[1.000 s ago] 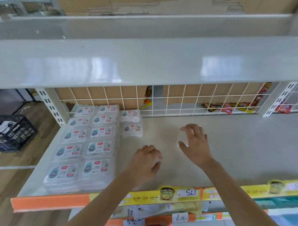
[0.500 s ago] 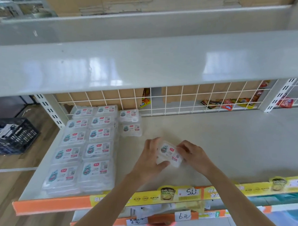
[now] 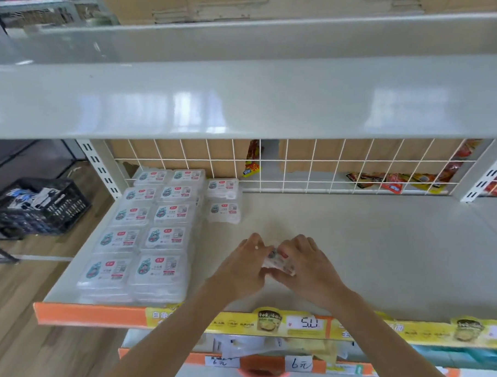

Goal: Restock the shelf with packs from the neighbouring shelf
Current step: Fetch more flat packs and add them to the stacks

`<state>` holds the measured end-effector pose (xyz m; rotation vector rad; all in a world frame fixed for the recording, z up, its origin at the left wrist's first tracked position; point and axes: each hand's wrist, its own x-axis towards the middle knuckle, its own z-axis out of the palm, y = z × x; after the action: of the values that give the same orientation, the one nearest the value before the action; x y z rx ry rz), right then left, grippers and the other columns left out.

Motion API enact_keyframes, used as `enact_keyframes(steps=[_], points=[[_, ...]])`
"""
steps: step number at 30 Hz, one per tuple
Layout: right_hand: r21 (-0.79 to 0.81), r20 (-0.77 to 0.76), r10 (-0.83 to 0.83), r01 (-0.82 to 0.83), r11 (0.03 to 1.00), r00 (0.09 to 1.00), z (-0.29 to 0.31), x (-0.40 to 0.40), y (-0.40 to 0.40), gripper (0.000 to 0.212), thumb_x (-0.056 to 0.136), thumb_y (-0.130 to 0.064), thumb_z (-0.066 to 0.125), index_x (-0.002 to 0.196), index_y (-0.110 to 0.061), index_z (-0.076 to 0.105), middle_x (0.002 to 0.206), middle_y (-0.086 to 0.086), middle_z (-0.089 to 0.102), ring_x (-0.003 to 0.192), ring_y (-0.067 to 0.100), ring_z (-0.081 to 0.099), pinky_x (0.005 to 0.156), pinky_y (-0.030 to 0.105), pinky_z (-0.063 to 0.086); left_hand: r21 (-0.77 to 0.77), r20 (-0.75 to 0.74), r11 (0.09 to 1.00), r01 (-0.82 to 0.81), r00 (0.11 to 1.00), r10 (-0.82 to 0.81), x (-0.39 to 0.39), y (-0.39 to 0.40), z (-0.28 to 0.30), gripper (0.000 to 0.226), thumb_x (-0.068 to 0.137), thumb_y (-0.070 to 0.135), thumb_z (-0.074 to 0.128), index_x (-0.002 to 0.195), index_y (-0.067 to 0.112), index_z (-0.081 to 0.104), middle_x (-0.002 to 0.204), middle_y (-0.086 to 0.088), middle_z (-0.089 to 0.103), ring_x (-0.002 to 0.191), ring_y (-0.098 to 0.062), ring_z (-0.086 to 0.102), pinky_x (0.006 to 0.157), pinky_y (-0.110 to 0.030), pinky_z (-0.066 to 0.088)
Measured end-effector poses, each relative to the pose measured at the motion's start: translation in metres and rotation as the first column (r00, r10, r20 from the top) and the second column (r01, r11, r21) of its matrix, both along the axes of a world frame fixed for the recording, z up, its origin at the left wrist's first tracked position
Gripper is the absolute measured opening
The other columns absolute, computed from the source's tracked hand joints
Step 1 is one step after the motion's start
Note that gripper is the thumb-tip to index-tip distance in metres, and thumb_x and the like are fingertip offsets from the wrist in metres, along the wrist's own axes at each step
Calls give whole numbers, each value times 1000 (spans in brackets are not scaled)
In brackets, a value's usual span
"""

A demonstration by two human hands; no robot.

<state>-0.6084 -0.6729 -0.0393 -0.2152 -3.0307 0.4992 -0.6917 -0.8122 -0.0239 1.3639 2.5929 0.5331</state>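
Clear plastic pack [image 3: 276,261] pinched between left hand [image 3: 242,269] and right hand [image 3: 307,267] just above bare shelf [image 3: 387,253], tilted, stacked packs [image 3: 147,235] lying leftward, nearer left hand.

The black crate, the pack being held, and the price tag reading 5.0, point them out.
black crate [image 3: 40,207]: head view, on its front wall.
held pack [image 3: 277,262]: head view, on the label between both hands.
5.0 price tag [image 3: 308,323]: head view, on the digits.
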Motion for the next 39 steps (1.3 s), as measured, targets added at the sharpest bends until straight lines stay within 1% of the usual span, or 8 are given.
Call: enact_keyframes(steps=[5,9,13,17,23,32,35,39], points=[[69,9,152,-152,986,988,7,-17,1,41,83,-39,56,119,-27,43,120,-3,40,113,18,37,89,30,34,39,-255,993,-115,959,121,-19,-30,23,30,86,12,53,114,18,63,112,-2,59,105,-22,52,93,-33,43],[31,-150,215,-213,977,965,20,-64,-8,39,82,-34,61,114,-18,48,119,0,48,110,22,43,85,36,38,115,-257,973,-201,940,225,-25,-60,32,22,74,15,56,91,12,69,88,-7,64,80,-30,59,71,-39,53],[96,-286,194,-174,980,938,23,-117,-27,38,84,-31,64,115,-13,52,123,3,53,112,25,43,83,38,40,44,-226,965,-258,938,262,-21,-82,31,29,77,24,53,99,14,69,95,-6,63,86,-28,57,77,-37,49],[78,-244,154,-139,987,958,5,-143,-37,33,87,-17,59,119,-13,53,124,5,50,114,26,39,91,35,39,-29,-229,977,-210,953,198,-20,-96,23,30,79,30,52,100,17,69,99,-3,63,95,-24,56,81,-33,45],[62,-214,192,-183,981,958,7,-145,-36,39,90,-17,52,129,-15,49,133,3,45,123,24,36,97,32,34,-49,-335,992,-114,938,92,-28,-92,17,36,75,39,41,88,23,70,85,2,63,80,-21,60,74,-31,45],[133,-73,102,-91,987,992,8,-42,-16,39,90,-19,50,127,-10,46,124,9,48,117,25,41,94,38,39,-74,-303,987,142,940,-158,-21,-40,3,23,66,30,58,84,20,70,78,1,62,70,-22,62,58,-37,51],[228,-30,39,-31,973,999,6,7,13,38,87,-16,52,123,-6,51,118,12,52,111,30,46,85,41,43,-122,-279,965,230,925,-256,-4,-10,-1,26,71,30,53,89,21,69,82,1,62,77,-23,61,66,-37,50],[253,-117,-15,44,966,993,7,74,56,27,60,-18,59,84,-8,65,79,8,61,71,28,62,48,31,52,-88,-316,940,331,885,-341,31,41,0,26,72,30,50,87,21,69,80,3,62,76,-22,61,66,-36,50]])
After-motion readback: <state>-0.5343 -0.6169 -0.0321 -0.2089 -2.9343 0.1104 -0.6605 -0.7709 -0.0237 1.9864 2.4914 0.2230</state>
